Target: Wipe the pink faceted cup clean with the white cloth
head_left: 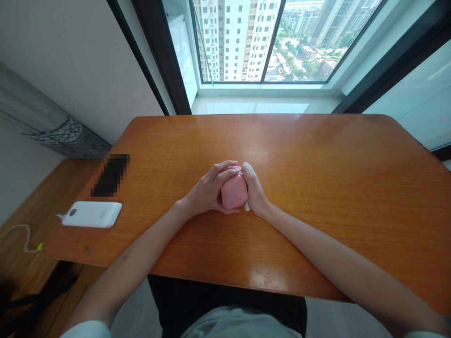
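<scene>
Above the middle of the table, a small pink box [234,192] with rounded edges sits between my two hands. My left hand [211,188] wraps around its left side, with fingers over the top and the thumb below. My right hand [257,192] presses against the box's right side. Something thin and white, like a tissue or cloth [247,206], pokes out under the right palm and by the thumb tip. Most of this white piece is hidden by the hand, as are the right fingers.
A brown wooden table [334,188] spans the view. On its left part lie a white, phone-shaped device [93,214] with a white cable [26,234], and a dark pixelated object [111,176]. A window [264,47] is behind the table, and a grey curtain [52,117] hangs at left.
</scene>
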Tool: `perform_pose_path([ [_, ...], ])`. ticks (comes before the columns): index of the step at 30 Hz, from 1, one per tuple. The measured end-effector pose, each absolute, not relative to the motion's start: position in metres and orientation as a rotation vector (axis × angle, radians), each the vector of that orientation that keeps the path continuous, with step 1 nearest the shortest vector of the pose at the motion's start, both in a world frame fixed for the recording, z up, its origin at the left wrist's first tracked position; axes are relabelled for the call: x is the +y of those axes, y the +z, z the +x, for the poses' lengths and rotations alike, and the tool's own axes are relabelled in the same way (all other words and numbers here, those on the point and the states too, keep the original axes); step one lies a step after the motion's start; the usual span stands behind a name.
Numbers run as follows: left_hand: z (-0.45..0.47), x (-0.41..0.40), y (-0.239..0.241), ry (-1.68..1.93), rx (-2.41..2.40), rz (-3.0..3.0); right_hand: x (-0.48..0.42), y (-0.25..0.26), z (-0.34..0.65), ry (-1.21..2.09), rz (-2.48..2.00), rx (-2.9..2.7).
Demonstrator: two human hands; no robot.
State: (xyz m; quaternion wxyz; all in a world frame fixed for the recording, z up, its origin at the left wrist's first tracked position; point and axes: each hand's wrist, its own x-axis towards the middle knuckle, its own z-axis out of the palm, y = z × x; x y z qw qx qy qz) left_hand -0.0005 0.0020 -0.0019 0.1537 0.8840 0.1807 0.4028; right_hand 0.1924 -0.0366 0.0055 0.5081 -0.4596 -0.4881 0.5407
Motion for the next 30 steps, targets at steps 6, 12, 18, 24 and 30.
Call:
perform_pose_path([
  [6,0.002,0.002,-0.002,1.151,0.543,2.474,-0.035,0.0,0.192,1.265,-1.101,-1.149],
  [12,0.004,0.001,0.0,1.154,0.544,2.406,-0.035,-0.003,0.193,1.269,-1.073,-1.127],
  [18,0.007,0.001,0.001,1.19,0.536,2.306,-0.035,-0.003,0.193,1.259,-1.093,-1.11],
  [24,0.006,-0.004,-0.002,1.059,0.727,2.072,-0.04,0.002,0.194,1.3,-1.16,-1.156],
  [30,0.005,-0.006,-0.01,1.003,0.765,1.975,-0.044,0.012,0.194,1.266,-1.146,-1.229],
])
